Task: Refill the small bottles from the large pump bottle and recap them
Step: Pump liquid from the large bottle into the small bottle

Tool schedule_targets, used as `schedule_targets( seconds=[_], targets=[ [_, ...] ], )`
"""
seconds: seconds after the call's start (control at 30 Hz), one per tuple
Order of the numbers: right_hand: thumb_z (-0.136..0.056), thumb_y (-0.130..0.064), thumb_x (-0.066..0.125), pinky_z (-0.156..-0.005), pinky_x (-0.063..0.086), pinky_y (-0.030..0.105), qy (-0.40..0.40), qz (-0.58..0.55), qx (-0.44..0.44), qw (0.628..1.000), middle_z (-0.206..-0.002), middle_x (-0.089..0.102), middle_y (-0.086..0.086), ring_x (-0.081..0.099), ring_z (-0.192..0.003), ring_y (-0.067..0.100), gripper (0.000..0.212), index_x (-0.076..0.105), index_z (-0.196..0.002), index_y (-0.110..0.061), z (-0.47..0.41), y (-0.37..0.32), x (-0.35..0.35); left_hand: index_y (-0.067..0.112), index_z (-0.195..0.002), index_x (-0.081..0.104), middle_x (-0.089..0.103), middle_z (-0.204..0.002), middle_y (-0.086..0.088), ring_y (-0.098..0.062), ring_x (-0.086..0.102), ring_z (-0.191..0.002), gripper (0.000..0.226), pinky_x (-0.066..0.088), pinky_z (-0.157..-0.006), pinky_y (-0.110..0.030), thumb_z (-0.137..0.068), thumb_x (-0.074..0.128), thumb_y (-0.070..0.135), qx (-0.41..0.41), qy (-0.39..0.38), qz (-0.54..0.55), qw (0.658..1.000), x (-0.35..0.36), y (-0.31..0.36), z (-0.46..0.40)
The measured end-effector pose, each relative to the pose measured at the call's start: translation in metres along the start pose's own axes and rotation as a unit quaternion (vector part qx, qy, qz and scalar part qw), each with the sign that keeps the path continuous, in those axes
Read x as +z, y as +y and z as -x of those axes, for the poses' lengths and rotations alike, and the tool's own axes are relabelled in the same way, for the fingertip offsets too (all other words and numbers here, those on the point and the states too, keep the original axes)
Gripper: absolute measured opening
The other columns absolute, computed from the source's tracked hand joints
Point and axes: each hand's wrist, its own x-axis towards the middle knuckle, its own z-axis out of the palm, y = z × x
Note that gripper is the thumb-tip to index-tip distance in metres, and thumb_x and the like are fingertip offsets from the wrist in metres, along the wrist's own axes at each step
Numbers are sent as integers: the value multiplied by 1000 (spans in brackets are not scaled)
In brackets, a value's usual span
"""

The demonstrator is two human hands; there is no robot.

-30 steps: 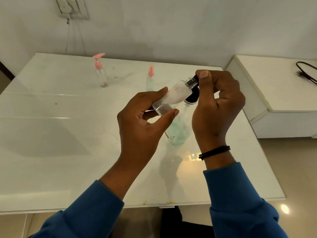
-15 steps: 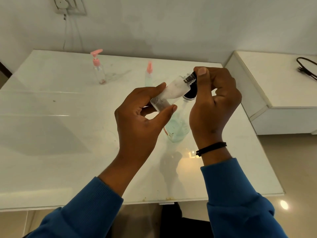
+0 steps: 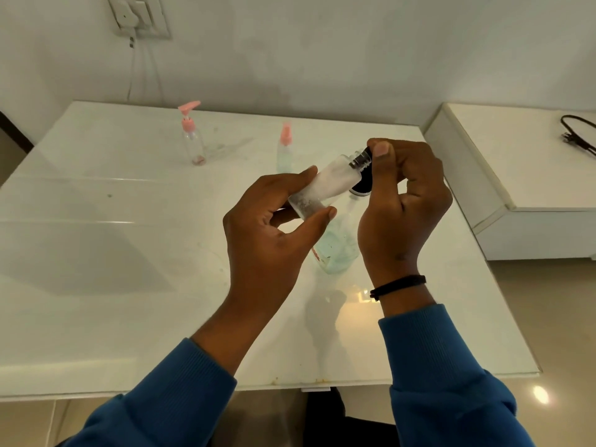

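My left hand (image 3: 267, 233) grips a small frosted bottle (image 3: 325, 185) by its base, tilted with its neck up to the right. My right hand (image 3: 403, 201) pinches the black cap (image 3: 362, 185) at the bottle's threaded silver neck. Behind and below both hands stands the large clear bottle (image 3: 338, 250) with pale green liquid, its top hidden by my hands. Two small bottles stand at the back of the table: a clear one with a pink pump (image 3: 192, 137) and one with a pink spray top (image 3: 285, 146).
The white glossy table (image 3: 113, 253) runs from the wall to its front edge near my sleeves. A lower white cabinet (image 3: 516, 175) with a black cable (image 3: 577, 133) sits to the right. A wall socket (image 3: 138, 14) with a cord hangs above the table.
Both hands and the frosted bottle stay at nearly the same place. My right thumb and fingers have shifted slightly on the cap at the neck.
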Motion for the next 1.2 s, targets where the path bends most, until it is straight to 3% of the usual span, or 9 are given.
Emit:
schedule_targets(
  seconds=[0.13,0.3,0.5,0.7,0.93,1.0,1.1,1.2],
  targets=[
    [-97,-18,58,-64,46,44,5,18,-11,1000,-79,63,-12,53,-74,13,22,72,-81,-12,-8,-6,-1,24,-120,65,67,-117,10,6,64,-108,42,53,-80,-8,-82,81,28,-11,-1,21,1000,1,3,-1],
    [-99,-13,57,-65,48,46,3,8,0,1000,-84,66,-6,58,-75,20,19,71,-88,-10,3,-1,2,19,-122,67,70,-119,2,-6,67,-108,43,56,-82,-13,-82,82,27,-2,2,7,1000,1,-1,1],
    [-97,-17,60,-65,44,34,-2,17,-3,1000,-80,66,-7,57,-74,20,20,72,-82,-11,-9,-9,-1,21,-121,66,68,-118,8,1,65,-109,42,55,-82,-12,-82,81,27,-10,4,27,1000,0,2,-3],
    [-100,-17,58,-65,52,41,-6,-12,17,1000,-86,70,0,63,-80,27,20,73,-92,-7,2,-1,2,13,-124,69,70,-119,0,-9,68,-109,45,58,-84,-18,-82,83,23,-7,4,11,1000,-1,-2,0],
    [-98,-12,60,-65,46,28,-3,-16,26,1000,-81,67,-6,61,-79,28,19,74,-86,-8,-9,-8,1,12,-123,69,71,-119,-1,-15,69,-109,44,58,-84,-19,-83,84,21,-10,6,31,999,1,0,0],
    [-99,-12,59,-65,50,31,-4,-26,33,999,-83,69,-2,63,-79,28,18,73,-89,-7,-4,-6,2,11,-124,69,71,-119,-2,-17,69,-109,45,60,-84,-23,-83,84,22,-6,4,16,1000,1,-2,0],
    [-99,-14,59,-65,52,36,-3,-20,34,999,-85,70,-1,64,-80,28,19,73,-89,-8,-5,-5,2,12,-124,69,71,-119,-1,-14,69,-109,45,60,-85,-22,-83,83,24,-3,2,9,1000,1,-1,1],
    [-98,-14,60,-65,47,25,-5,-16,36,999,-81,70,-3,62,-79,28,19,74,-86,-9,-11,-8,1,18,-123,67,69,-120,4,-5,67,-108,44,57,-84,-16,-83,83,25,-9,3,24,1000,1,1,0]
  ],
)
